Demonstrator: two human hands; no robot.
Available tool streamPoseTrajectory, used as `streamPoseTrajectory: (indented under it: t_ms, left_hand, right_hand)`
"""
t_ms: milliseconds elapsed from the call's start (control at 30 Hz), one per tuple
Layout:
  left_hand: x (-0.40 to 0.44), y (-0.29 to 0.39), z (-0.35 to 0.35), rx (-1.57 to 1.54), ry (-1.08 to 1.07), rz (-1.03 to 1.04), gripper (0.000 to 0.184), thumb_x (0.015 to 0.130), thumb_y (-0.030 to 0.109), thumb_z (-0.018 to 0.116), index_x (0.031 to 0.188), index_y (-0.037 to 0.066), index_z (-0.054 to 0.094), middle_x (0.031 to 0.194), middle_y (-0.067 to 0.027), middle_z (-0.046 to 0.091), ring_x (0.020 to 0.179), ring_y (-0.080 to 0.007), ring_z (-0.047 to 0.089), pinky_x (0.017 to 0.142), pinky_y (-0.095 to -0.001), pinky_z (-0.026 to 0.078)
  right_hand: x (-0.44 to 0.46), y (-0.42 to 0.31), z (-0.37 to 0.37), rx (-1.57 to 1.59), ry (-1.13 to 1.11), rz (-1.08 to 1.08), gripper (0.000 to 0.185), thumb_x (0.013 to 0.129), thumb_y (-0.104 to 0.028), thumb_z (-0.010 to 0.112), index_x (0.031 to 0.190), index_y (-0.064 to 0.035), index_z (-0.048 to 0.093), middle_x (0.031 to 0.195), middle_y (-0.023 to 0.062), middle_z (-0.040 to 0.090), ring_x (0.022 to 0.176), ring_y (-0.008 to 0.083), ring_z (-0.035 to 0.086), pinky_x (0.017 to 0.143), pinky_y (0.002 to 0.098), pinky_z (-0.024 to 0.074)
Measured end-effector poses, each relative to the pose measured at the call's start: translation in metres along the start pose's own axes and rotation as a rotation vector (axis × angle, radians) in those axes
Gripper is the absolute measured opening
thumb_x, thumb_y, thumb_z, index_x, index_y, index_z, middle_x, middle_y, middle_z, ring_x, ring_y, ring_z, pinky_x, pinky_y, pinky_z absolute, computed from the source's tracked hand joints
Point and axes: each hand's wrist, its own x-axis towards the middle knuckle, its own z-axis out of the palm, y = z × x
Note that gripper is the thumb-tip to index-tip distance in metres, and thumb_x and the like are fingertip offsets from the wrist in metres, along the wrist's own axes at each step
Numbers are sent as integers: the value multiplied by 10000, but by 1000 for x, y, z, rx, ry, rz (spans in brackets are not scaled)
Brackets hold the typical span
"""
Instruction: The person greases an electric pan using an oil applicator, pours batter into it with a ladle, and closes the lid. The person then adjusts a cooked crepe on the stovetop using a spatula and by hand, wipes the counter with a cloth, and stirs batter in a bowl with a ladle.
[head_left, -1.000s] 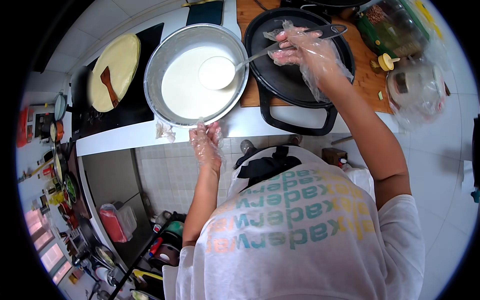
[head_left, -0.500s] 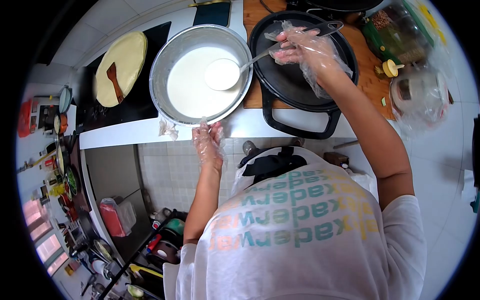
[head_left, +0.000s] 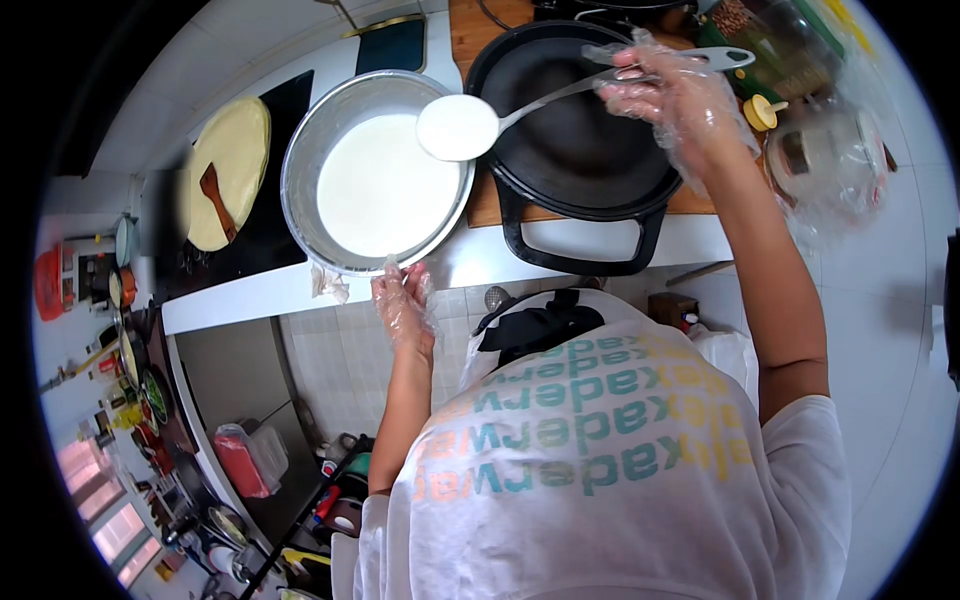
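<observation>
My right hand point(head_left: 685, 105), in a clear plastic glove, is closed round the handle of a metal ladle point(head_left: 458, 128). The ladle's bowl is full of white batter and hangs over the right rim of a metal pot point(head_left: 300, 190). More white batter point(head_left: 375, 190) lies in the pot. My left hand point(head_left: 405, 305), also gloved, pinches the pot's near rim. Below the ladle's handle sits a black round pan point(head_left: 580, 150) with a loop handle toward me, its cooking surface bare.
On the black stove point(head_left: 270, 225) at left lies a stack of pale yellow pancakes point(head_left: 240, 150) with a wooden spatula point(head_left: 217, 203) on it. A crumpled tissue point(head_left: 328, 284) lies at the counter's edge. Jars, a yellow-topped bottle point(head_left: 762, 113) and a plastic-wrapped container point(head_left: 820, 165) stand at right.
My right hand has moved right and raised the full ladle out of the batter to the pot's right rim. The pot now leans slightly; my left hand still holds its rim.
</observation>
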Motion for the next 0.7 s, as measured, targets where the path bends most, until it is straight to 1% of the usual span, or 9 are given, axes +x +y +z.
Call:
streamPoseTrajectory:
  t_ms: [167, 200, 300, 400, 467, 567, 633, 667, 700]
  left_hand:
    - [1, -1, 0, -15, -4, -3, 172, 883, 222, 493, 891, 74, 405, 823, -62, 538, 766, -132, 580, 600, -206, 470]
    - [1, -2, 0, -17, -4, -1, 175, 882, 224, 493, 894, 74, 405, 824, -61, 538, 765, -131, 578, 610, -210, 471]
    - [-1, -2, 1, -15, 1, 9, 184, 882, 235, 492, 898, 73, 406, 829, -57, 539, 767, -130, 571, 641, -224, 470]
    - [-2, -1, 2, 0, 3, 10, 194, 881, 247, 491, 903, 74, 408, 836, -55, 541, 778, -132, 567, 672, -240, 464]
    - [0, -2, 0, 4, -5, 15, 198, 880, 252, 492, 908, 74, 409, 841, -55, 544, 784, -134, 565, 686, -248, 459]
    - [2, -4, -3, -2, -12, 23, 197, 878, 251, 492, 914, 76, 409, 844, -57, 548, 785, -137, 563, 699, -255, 452]
    - [1, -3, -1, -3, -5, 16, 193, 878, 248, 493, 915, 78, 410, 843, -58, 551, 784, -139, 563, 708, -257, 446]
    - [0, -3, 0, 2, 3, 17, 187, 878, 247, 491, 916, 82, 411, 840, -59, 553, 785, -138, 563, 706, -253, 444]
    - [0, -3, 0, -2, -2, 14, 187, 878, 248, 492, 914, 84, 411, 842, -59, 553, 786, -137, 563, 706, -252, 444]
  right_hand:
    - [-1, 3, -50, -31, 192, -14, 241, 861, -186, 487, 951, 32, 533, 857, 139, 562, 765, 220, 620, 700, 284, 511]
    - [1, 5, -60, -40, 209, 1, 235, 864, -188, 490, 941, 27, 544, 842, 129, 556, 753, 206, 619, 695, 267, 509]
    - [-3, 15, -77, -44, 210, -90, 239, 869, -194, 498, 949, 24, 556, 828, 117, 555, 748, 188, 615, 696, 260, 509]
    - [-2, 36, -86, -241, 199, -175, 229, 830, -141, 524, 978, 31, 557, 920, 156, 601, 725, 202, 628, 701, 257, 517]
    - [-4, 66, -102, -606, 117, -486, 230, 816, -123, 545, 984, 32, 560, 933, 142, 603, 745, 193, 626, 712, 250, 510]
    - [-21, 56, -98, -832, 23, -709, 194, 793, -44, 550, 981, -1, 574, 908, 141, 605, 764, 214, 615, 686, 283, 492]
    - [-30, 41, -94, -915, -65, -828, 180, 799, -30, 536, 974, -21, 580, 895, 139, 604, 751, 243, 609, 664, 310, 484]
    - [-38, 32, -87, -953, -74, -895, 201, 769, -3, 546, 961, -47, 588, 889, 145, 598, 737, 277, 596, 643, 339, 474]
    - [-44, 27, -84, -1082, -48, -962, 210, 756, 1, 557, 957, -51, 590, 895, 143, 600, 735, 279, 595, 637, 335, 474]
